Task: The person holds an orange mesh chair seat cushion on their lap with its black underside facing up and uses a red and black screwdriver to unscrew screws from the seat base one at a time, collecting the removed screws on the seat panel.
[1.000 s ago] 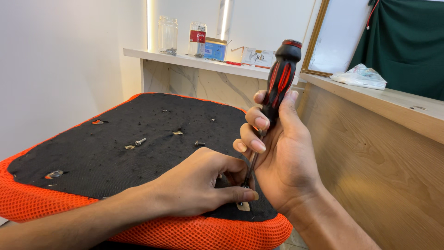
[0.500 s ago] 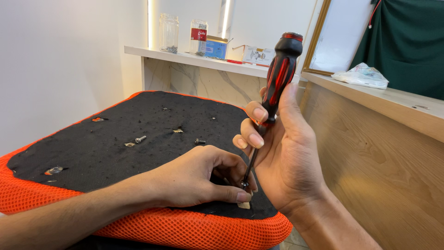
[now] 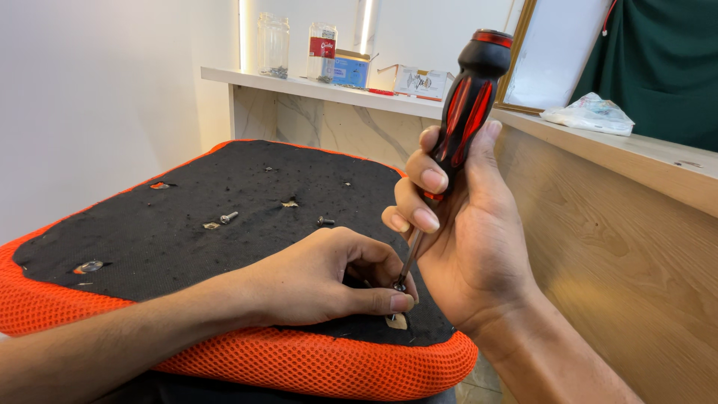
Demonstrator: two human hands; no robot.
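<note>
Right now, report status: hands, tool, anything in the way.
Right hand gripping screwdriver, tip down at seat base. Left hand pinching at the tip. Loose screws nearby, none blocking.

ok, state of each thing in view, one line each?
Screwdriver: near upright, tip down at the seat's near edge.
Right hand: wrapped round the screwdriver handle.
Left hand: flat on the seat, fingertips at the screwdriver tip.
Seat cushion: underside up, black fabric torn in spots.
Loose screw: lying on its side on the fabric.
Glass jar: upright on the shelf.
</note>
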